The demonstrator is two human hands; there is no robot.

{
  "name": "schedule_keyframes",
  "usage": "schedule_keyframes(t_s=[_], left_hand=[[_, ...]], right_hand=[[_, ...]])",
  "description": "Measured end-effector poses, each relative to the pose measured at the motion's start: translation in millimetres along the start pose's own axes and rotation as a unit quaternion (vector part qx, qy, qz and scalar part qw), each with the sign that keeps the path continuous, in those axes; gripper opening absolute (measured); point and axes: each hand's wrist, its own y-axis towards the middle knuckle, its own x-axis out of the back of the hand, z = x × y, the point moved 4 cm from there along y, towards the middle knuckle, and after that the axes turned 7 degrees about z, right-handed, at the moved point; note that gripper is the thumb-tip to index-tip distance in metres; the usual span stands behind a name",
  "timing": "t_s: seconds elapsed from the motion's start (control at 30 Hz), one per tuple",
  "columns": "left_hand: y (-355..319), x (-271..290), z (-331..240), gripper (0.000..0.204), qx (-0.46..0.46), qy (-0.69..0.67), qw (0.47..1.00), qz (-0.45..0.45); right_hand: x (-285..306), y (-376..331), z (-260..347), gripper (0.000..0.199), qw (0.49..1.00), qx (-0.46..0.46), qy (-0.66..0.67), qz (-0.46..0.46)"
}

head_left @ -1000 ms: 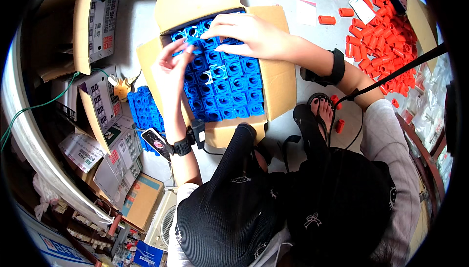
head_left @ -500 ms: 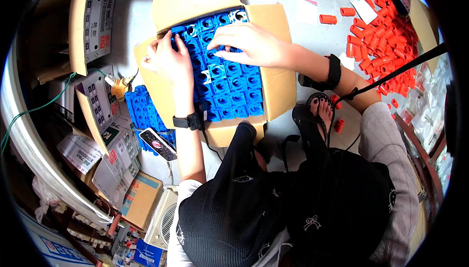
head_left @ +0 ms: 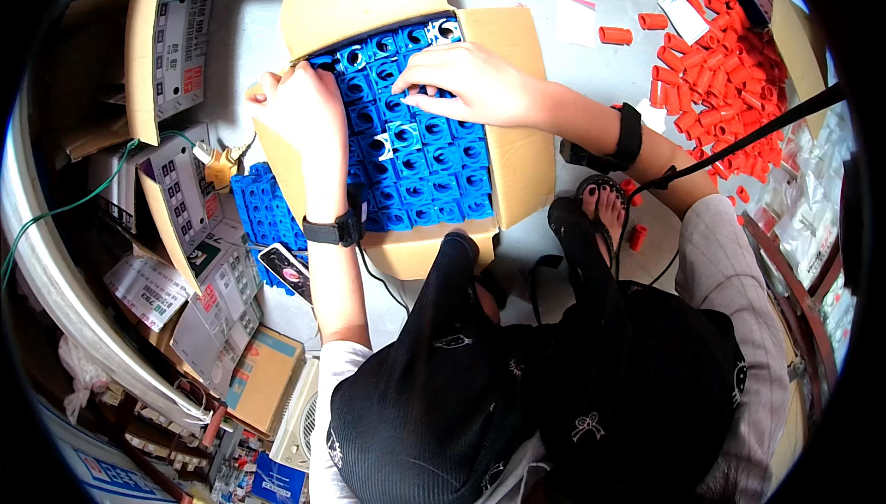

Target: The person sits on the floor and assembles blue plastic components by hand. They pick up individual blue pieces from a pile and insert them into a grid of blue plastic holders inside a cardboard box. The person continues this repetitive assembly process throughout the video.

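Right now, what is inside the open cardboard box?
The cardboard box holds rows of blue plastic blocks packed tightly side by side. The left hand and right hand lie on them and cover some. What lies under this top layer cannot be seen.

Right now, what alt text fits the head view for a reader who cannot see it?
Both hands, left hand and right hand, rest on rows of blue plastic parts packed in an open cardboard box on the floor. Loose red caps lie scattered to the right.
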Motion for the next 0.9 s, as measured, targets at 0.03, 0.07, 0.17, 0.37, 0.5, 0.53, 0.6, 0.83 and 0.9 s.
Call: schedule_keyframes(t_s=[0.03, 0.07, 0.17, 0.37, 0.5, 0.53, 0.6, 0.83, 0.9], left_hand=[[-1.1, -0.9, 3.3, 0.011, 0.001, 0.001, 1.000, 0.000], [-2.6, -2.1, 7.6, 0.013, -0.002, 0.000, 1.000, 0.010], [-7.1, 0.0, 20.4, 0.018, 0.017, -0.083, 0.996, 0.023], [-10.0, -6.3, 30.9, 0.022, -0.004, -0.113, 0.994, -0.002], [-7.8, -3.1, 29.8, 0.023, -0.049, -0.117, 0.990, -0.057], [-7.9, -2.7, 29.6, 0.023, -0.051, -0.118, 0.989, -0.071], [-8.2, -3.4, 28.5, 0.023, -0.049, -0.119, 0.990, -0.065], [-0.1, -9.6, 16.0, 0.019, -0.028, -0.056, 0.998, -0.017], [3.1, -5.7, 11.0, 0.020, -0.042, -0.040, 0.998, -0.030]], right_hand=[[0.4, 0.1, 0.1, 0.018, 1.000, -0.001, -0.001, 0.000], [-0.6, 0.2, 0.3, 0.018, 1.000, 0.000, -0.001, 0.000], [0.7, -3.2, 0.8, 0.016, 0.999, 0.018, -0.012, -0.024], [-6.6, -3.5, -0.4, 0.015, 1.000, 0.007, -0.007, -0.006], [-7.2, -2.8, -0.4, 0.016, 1.000, 0.005, 0.003, -0.001], [-7.4, -2.6, -1.1, 0.015, 1.000, -0.004, 0.012, 0.008], [-8.1, -2.0, -1.5, 0.015, 1.000, -0.006, 0.005, 0.008], [-10.9, -0.8, -1.8, 0.016, 1.000, -0.003, -0.018, 0.004], [-11.3, -1.2, -1.5, 0.016, 1.000, -0.002, -0.023, 0.005]])
